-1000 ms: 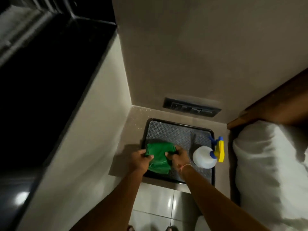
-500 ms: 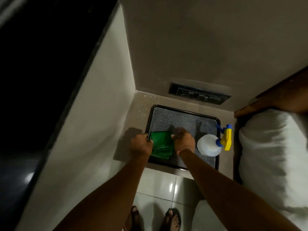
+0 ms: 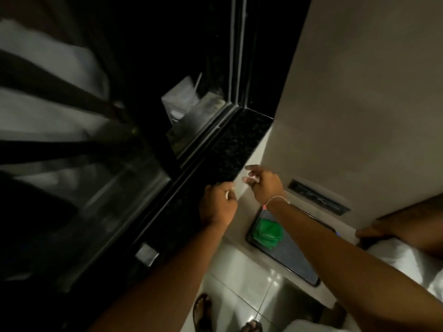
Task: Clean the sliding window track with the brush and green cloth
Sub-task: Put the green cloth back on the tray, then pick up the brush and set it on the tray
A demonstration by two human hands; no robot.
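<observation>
The green cloth [image 3: 268, 233] lies crumpled on the left end of a dark patterned tray [image 3: 291, 262] on a low ledge, with no hand on it. Both hands are up beside the black speckled window sill [image 3: 239, 144]. My left hand [image 3: 218, 204] has its fingers curled at the sill's front edge and nothing visible in it. My right hand [image 3: 263, 185] hovers just right of it with fingers apart and empty. The dark sliding window track [image 3: 206, 140] runs along the far side of the sill. No brush is visible.
My right forearm crosses over the tray and hides the spray bottle apart from a blue bit [image 3: 338, 234]. A wall socket panel [image 3: 318, 200] sits behind the tray. White bedding [image 3: 407, 262] fills the right. My sandalled feet [image 3: 203, 312] stand on glossy tiles.
Both hands let go of the green cloth, left it on the tray and rose to the sill edge. The view swung up and left, so the window is now in sight.
</observation>
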